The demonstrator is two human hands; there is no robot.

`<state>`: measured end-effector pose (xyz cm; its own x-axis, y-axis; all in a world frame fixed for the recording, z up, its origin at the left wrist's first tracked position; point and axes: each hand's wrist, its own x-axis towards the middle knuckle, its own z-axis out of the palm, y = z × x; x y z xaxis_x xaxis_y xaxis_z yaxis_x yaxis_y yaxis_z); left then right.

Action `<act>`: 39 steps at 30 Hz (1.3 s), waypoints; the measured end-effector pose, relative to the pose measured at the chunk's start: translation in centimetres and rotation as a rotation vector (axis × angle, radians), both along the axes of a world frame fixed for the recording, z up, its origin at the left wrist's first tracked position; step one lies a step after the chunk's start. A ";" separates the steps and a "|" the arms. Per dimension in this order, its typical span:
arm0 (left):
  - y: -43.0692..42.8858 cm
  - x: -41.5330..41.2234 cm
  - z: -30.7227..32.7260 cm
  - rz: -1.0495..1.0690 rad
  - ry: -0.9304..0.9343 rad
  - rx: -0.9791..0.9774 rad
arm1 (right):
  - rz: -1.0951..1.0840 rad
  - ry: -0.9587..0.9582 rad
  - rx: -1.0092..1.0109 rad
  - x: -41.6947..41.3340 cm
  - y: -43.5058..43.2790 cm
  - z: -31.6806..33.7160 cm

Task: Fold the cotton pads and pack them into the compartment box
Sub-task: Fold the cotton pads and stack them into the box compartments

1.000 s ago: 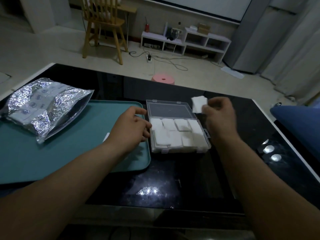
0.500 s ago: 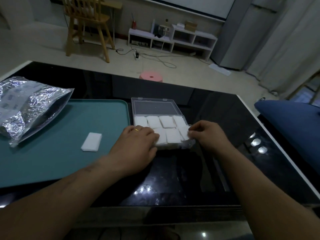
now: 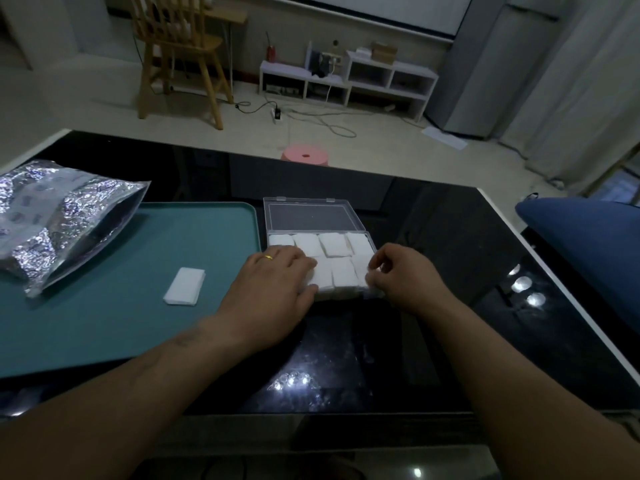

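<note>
A clear compartment box [image 3: 370,238] lies open on the black table, its lid [image 3: 311,218] flat behind it. Folded white cotton pads [image 3: 332,244] fill the compartments that show. My left hand [image 3: 273,285] rests flat on the near left part of the box, fingers over the pads and thumb at the front edge. My right hand [image 3: 401,275] is at the near right corner, fingers curled and pinching a pad [image 3: 362,269] in that corner compartment. One more folded pad [image 3: 184,285] lies loose on the teal tray [image 3: 104,306].
A crinkled foil bag [image 3: 59,220] lies on the tray's far left. The glossy black table [image 3: 433,254] ends in a white edge on the right, with a blue cushion [image 3: 588,244] beyond. A pink stool [image 3: 304,155] stands behind the table's far edge.
My right hand brought a pad down from above the lid to the near right corner of the box. My left hand moved from the tray edge onto the box's near left.
</note>
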<state>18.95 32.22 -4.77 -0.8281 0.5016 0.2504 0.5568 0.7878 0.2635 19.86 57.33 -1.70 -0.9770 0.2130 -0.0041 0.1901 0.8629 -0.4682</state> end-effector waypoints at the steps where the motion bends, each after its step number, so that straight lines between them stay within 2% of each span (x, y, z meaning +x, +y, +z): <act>1: 0.1 0.0 0.0 -0.006 0.000 -0.011 | 0.009 0.025 0.044 -0.1 -0.1 -0.1; 5: 1.0 -0.1 0.0 -0.066 -0.031 -0.148 | 0.098 0.153 0.163 -0.3 -0.8 -0.2; 8: 1.4 -0.1 -0.1 -0.083 -0.081 -0.207 | 0.166 0.119 0.212 -0.3 -1.4 -0.5; 13: 1.7 0.1 0.0 -0.056 -0.077 -0.201 | 0.162 0.179 0.225 -0.6 -1.7 -0.7; 17: 2.0 0.0 -0.4 -0.078 -0.087 -0.224 | 0.196 0.120 0.237 -0.6 -1.9 -1.0; 22: 2.2 -0.1 -0.5 -0.073 -0.089 -0.225 | 0.199 0.136 0.252 -0.5 -1.9 -1.0; 24: 2.3 -0.1 -0.4 -0.078 -0.086 -0.167 | 0.175 0.142 0.211 -0.6 -1.7 -0.9; 26: 2.1 -0.6 0.1 -0.047 -0.080 -0.011 | 0.116 0.211 0.102 -1.4 -1.3 -0.2; 28: 1.4 -2.3 1.0 0.065 -0.110 0.198 | 0.014 0.255 -0.088 -2.7 -0.7 1.0; 30: 0.5 -5.0 1.6 0.233 -0.160 0.311 | -0.108 0.222 -0.238 -4.4 0.1 1.7; 34: -0.5 -10.1 2.5 0.504 -0.341 0.279 | -0.192 0.033 -0.407 -8.1 0.7 1.2; 39: 0.2 -12.4 2.1 0.498 -0.475 0.112 | -0.173 -0.155 -0.366 -11.8 0.9 -0.2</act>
